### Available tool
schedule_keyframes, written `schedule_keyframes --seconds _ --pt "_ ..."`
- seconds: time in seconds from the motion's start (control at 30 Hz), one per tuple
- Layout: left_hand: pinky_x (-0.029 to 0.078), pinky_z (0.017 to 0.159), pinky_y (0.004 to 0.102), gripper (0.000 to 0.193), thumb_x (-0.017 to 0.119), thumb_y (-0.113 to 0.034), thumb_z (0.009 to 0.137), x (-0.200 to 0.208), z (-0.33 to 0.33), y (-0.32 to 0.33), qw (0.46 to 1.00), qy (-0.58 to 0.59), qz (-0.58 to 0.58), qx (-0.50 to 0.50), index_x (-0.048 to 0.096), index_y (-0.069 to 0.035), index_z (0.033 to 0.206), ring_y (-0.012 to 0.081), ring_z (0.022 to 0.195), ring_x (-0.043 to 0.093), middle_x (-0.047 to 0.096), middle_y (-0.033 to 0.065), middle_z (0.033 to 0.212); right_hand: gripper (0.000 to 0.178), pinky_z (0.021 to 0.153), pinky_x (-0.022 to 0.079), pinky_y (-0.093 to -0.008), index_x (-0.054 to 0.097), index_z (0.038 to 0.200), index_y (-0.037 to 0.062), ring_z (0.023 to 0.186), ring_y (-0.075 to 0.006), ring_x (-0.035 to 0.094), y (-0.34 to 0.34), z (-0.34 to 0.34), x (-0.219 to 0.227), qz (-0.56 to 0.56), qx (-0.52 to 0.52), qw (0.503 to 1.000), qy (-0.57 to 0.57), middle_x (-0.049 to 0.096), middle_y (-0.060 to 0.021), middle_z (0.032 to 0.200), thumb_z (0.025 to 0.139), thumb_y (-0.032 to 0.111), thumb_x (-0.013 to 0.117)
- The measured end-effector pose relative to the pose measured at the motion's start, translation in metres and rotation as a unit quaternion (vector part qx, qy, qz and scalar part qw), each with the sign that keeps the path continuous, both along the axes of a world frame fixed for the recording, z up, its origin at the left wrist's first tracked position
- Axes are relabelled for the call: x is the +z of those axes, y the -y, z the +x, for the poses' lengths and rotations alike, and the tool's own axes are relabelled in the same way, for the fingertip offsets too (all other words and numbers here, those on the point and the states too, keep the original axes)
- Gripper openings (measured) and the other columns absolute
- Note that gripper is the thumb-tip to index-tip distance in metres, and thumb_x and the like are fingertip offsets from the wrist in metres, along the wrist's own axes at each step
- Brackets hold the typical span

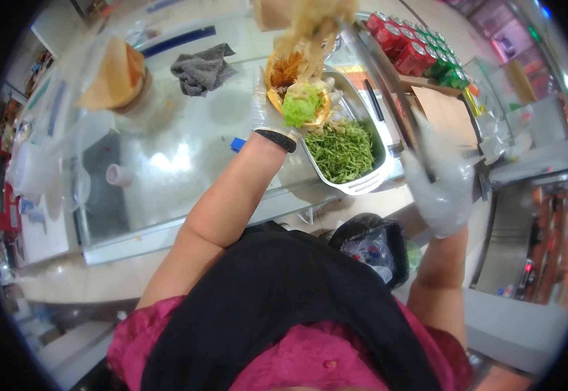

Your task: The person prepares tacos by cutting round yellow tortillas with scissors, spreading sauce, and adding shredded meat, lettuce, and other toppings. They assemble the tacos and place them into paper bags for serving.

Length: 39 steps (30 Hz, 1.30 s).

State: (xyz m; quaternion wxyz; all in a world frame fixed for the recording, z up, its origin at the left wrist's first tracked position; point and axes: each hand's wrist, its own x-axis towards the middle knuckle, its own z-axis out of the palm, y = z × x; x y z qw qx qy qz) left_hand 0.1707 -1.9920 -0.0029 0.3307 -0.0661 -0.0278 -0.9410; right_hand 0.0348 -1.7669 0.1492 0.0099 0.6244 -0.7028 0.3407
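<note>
My left hand (265,107), in a clear plastic glove, is closed around an opened bun (272,77). Shredded orange-brown filling (286,68) covers one half, and a green lettuce leaf (302,107) lies on the other. My right hand (441,186), gloved too and smeared by motion, grips what look like long metal tongs (398,98). Near their far end, a blurred mass of pale yellow-brown strips (316,29) hangs above the bun. Beside and partly below the bun stands a metal tray (366,185) of shredded green vegetable (341,151).
A grey cloth (203,69) and a small white cup (119,174) rest on the glass counter (186,130). Brown paper (113,75) stands at the left. Red and green cans (421,52) line the back right, near a cardboard sheet (445,117). Below is a black bin (398,251).
</note>
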Motion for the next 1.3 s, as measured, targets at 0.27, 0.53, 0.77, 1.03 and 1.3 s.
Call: schedule_keyframes --seconds 0.27,0.53,0.77,1.03,1.3 --pt "0.048 0.105 0.0544 0.071 0.029 -0.065 0.101 0.02 0.008 -0.009 0.985 0.139 -0.009 0.106 0.042 -0.015 0.149 0.0365 0.129 0.054 0.051 0.0145 0.146 0.054 0.056 0.05 -0.0334 0.062 0.134 0.0057 0.056 -0.0196 0.061 -0.019 0.014 -0.039 0.079 0.022 0.997 -0.005 0.062 -0.0062 0.068 0.081 0.008 0.075" --pt "0.048 0.105 0.0556 0.075 0.03 -0.066 0.1 0.007 0.014 -0.014 0.992 0.098 -0.028 0.073 0.042 -0.011 0.149 0.039 0.127 0.055 0.05 0.019 0.145 0.054 0.064 0.053 -0.0362 0.062 0.132 0.0058 0.064 -0.0261 0.065 -0.026 0.007 -0.033 0.161 0.02 0.986 -0.03 0.064 -0.0108 0.072 0.082 0.017 0.075" --pt "0.047 0.107 0.0543 0.076 0.031 -0.069 0.098 0.011 0.016 -0.018 0.983 0.156 -0.012 0.093 0.043 -0.014 0.149 0.0369 0.129 0.054 0.05 0.0154 0.147 0.055 0.066 0.052 -0.0329 0.06 0.136 0.0061 0.064 -0.0231 0.061 -0.044 0.002 -0.016 0.14 0.019 0.99 0.015 0.061 -0.0108 0.072 0.083 0.013 0.074" --pt "0.044 0.109 0.0575 0.069 0.034 -0.06 0.1 -0.005 0.023 -0.019 0.999 0.015 -0.032 0.029 0.042 -0.013 0.15 0.0388 0.133 0.05 0.047 0.0167 0.149 0.055 0.073 0.05 -0.0363 0.062 0.133 0.0041 0.075 -0.0305 0.061 -0.039 0.009 -0.005 0.251 0.03 0.968 -0.003 0.061 -0.0182 0.079 0.08 0.015 0.073" --pt "0.048 0.108 0.0525 0.081 0.034 -0.07 0.097 -0.001 0.02 -0.023 0.996 0.073 -0.042 0.034 0.041 -0.008 0.15 0.0378 0.128 0.054 0.05 0.0189 0.144 0.055 0.064 0.053 -0.0375 0.06 0.137 0.0095 0.068 -0.0286 0.067 -0.033 0.007 -0.016 0.207 0.052 0.977 -0.019 0.064 -0.0137 0.074 0.084 0.017 0.072"
